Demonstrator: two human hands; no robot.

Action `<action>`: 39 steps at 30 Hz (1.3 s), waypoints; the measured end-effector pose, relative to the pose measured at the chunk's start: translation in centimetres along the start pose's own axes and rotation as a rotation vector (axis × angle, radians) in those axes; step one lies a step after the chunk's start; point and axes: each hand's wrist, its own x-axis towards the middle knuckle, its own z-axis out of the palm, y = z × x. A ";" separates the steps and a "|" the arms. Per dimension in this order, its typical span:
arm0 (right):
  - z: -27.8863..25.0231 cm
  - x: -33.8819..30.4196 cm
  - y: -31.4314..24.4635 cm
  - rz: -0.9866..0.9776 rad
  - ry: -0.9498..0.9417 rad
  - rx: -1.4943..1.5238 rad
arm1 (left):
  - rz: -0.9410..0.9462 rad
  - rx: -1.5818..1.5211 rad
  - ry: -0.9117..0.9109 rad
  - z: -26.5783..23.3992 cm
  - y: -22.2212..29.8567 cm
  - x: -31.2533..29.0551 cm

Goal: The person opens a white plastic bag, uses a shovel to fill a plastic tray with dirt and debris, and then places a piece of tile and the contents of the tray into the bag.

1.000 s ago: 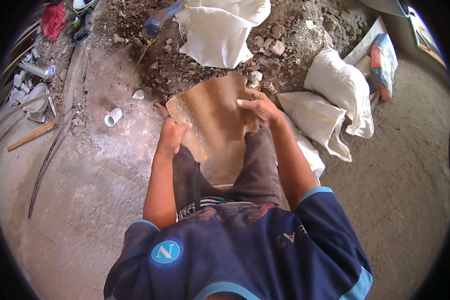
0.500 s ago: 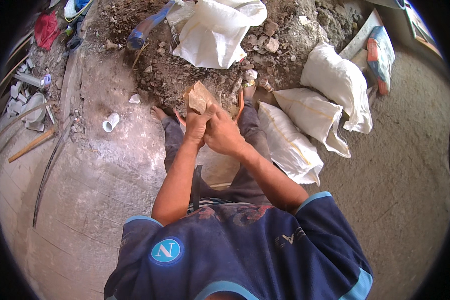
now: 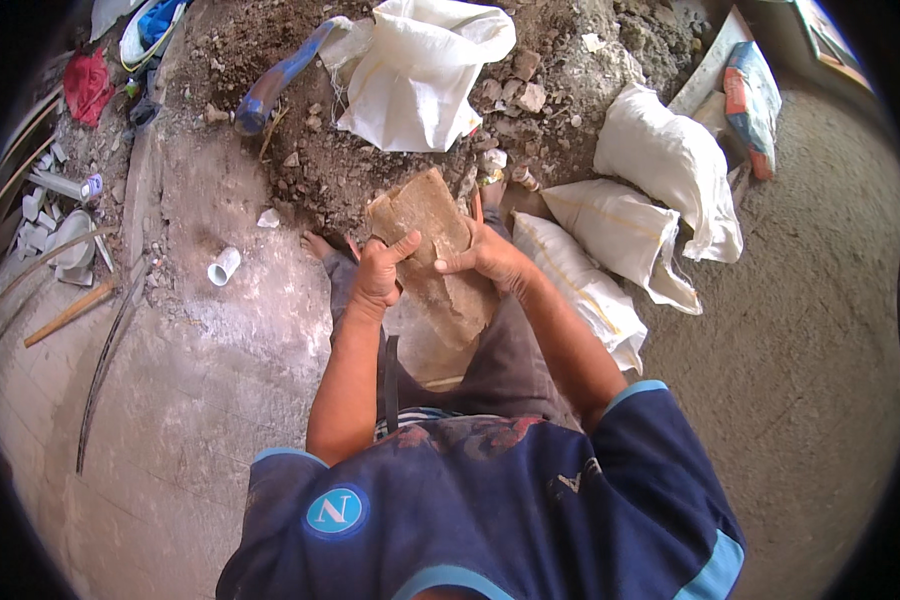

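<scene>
Head view: brown cardboard-like sheet (image 3: pixel 425 215) at centre of frame, tilted in front of the person's lap. Left hand (image 3: pixel 377 276) grips its left edge, thumb on top; right hand (image 3: pixel 492 258) pinches the right edge, thumb across the face. Step in hand looks like plain two-handed holding; steering it likely calls for both grips kept firm, as the edges look ragged. White woven sack (image 3: pixel 410 105) on soil and rubble (image 3: pixel 305 185), upper centre. Three white sacks (image 3: pixel 660 150) right of centre. Writing: round light-blue one-letter badge (image 3: pixel 336 512) on navy shirt (image 3: pixel 470 540), lower left of centre; blue-and-orange bag (image 3: pixel 750 95), upper right, print unreadable.
</scene>
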 end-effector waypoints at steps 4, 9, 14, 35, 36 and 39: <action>0.0 -0.5 0.5 0.077 0.106 0.031 | -0.071 0.114 0.043 1.1 -0.2 0.6; -2.5 -1.0 2.6 0.029 0.313 -0.015 | -0.214 0.420 -0.054 2.0 -0.1 4.3; -9.0 -0.7 5.0 0.012 0.530 0.124 | -0.015 0.790 0.088 0.6 1.1 16.0; -21.2 -1.8 7.7 -0.092 0.920 0.148 | 0.416 0.824 0.670 -0.7 5.0 37.7; -21.2 -1.7 5.2 -0.112 0.934 0.072 | 0.401 0.720 0.598 0.0 4.2 34.6; -21.1 0.5 -0.6 -0.452 0.929 -0.094 | 0.363 0.502 0.503 -0.8 3.2 28.0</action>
